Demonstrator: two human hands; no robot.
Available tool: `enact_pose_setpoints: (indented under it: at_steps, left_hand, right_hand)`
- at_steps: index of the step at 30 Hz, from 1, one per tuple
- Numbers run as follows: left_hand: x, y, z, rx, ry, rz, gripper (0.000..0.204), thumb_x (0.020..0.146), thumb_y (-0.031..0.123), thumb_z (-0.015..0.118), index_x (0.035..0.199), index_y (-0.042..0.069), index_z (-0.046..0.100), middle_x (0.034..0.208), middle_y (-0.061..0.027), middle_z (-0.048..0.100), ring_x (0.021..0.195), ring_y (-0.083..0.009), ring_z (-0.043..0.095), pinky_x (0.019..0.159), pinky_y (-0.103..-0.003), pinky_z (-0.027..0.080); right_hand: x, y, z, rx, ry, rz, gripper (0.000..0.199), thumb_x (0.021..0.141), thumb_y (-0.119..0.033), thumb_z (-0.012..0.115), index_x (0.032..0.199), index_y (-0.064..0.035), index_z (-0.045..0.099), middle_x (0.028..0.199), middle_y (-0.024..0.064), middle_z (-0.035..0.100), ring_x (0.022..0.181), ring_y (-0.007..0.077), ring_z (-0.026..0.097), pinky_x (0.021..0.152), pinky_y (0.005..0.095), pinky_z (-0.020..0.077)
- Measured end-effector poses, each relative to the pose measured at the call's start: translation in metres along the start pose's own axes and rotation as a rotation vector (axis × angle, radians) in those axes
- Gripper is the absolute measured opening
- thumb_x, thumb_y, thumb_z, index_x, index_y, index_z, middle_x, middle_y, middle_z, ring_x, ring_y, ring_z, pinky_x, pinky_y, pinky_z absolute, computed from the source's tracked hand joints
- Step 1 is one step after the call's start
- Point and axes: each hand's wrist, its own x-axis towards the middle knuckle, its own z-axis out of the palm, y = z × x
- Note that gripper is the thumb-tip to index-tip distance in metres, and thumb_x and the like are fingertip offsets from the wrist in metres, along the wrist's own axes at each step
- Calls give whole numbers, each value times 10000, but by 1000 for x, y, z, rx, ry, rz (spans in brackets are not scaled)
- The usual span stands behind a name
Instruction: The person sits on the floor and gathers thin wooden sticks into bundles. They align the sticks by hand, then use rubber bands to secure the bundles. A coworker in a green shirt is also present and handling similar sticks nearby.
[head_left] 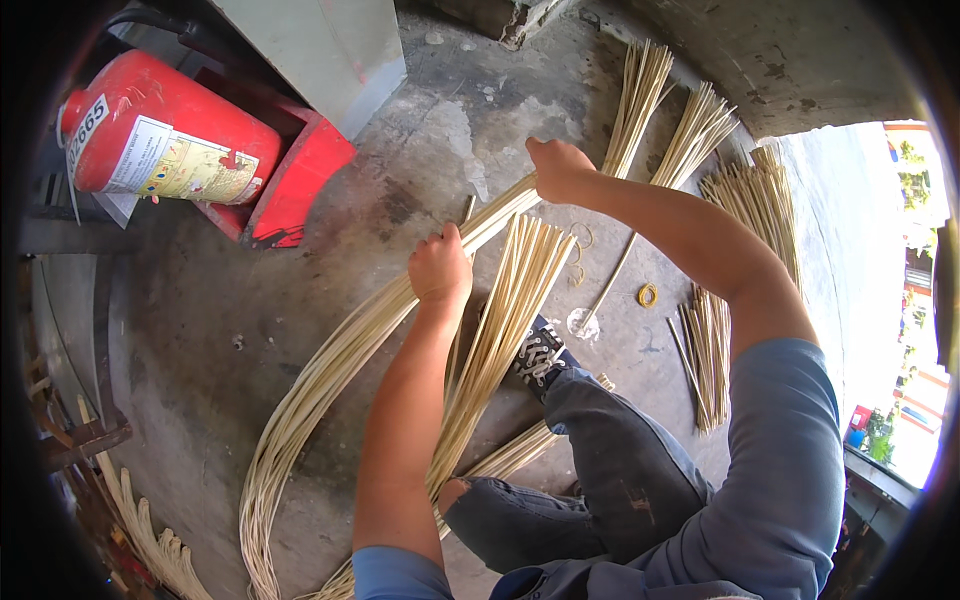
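The long bundle of canes (340, 355) slants across the middle of the view, over the floor. Both hands are closed around it: the right hand (560, 172) grips near its upper end, and the left hand (440, 266) is wrapped around it lower down. This bundle seems only partly dealt with: it is gathered tightly between the hands, but no band shows there, and whether one lies under the fingers I cannot tell. Several other bundles lie sorted around it, though how finished they are is unclear.

The canes are thin, pale straw in colour and apparently supple, bunched straight between the hands, then spreading and curving down toward the lower left.

Just beside it, a second bundle (515, 310) fans out at its top, near a dark shoe (540, 355). To the right lie two flared bundles (635, 100), a thicker bundle (755, 210) and a shorter one (708, 350). A small yellow coil (648, 295) rests on the concrete floor (230, 340). Farther off, at upper left, is a red fire extinguisher (180, 130).
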Motion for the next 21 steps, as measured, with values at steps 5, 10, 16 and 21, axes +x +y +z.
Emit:
enact_pose_setpoints:
  at_steps: [5, 10, 16, 21]
  left_hand:
    - [4, 9, 3, -36, 18, 28, 202, 805, 184, 784, 909, 95, 635, 840, -124, 706, 808, -327, 714, 707, -445, 594]
    - [0, -7, 2, 2, 28, 23, 177, 811, 181, 763, 903, 97, 637, 838, -124, 709, 809, -325, 715, 701, -446, 591]
    - [4, -3, 1, -19, 50, 52, 146, 820, 177, 743, 899, 105, 642, 835, -117, 704, 810, -326, 712, 699, -445, 589]
    - [5, -10, -1, 12, 71, 58, 149, 815, 172, 745, 903, 111, 641, 829, -108, 700, 796, -324, 707, 688, -446, 585]
  right_hand:
    - [13, 20, -5, 34, 16, 60, 390, 773, 26, 601, 1160, 66, 573, 1023, 295, 700, 966, 410, 723, 783, 483, 605]
    - [14, 4, -6, 241, -70, 155, 285, 781, -9, 619, 1060, 37, 582, 958, 231, 698, 765, 318, 751, 646, 417, 610]
    - [16, 29, 4, 485, 31, 258, 197, 787, -4, 624, 966, -2, 541, 872, 163, 663, 664, 265, 741, 534, 380, 594]
    - [18, 40, 17, 756, 52, 328, 215, 810, 12, 628, 1012, 17, 556, 923, 179, 675, 720, 281, 758, 546, 356, 623]
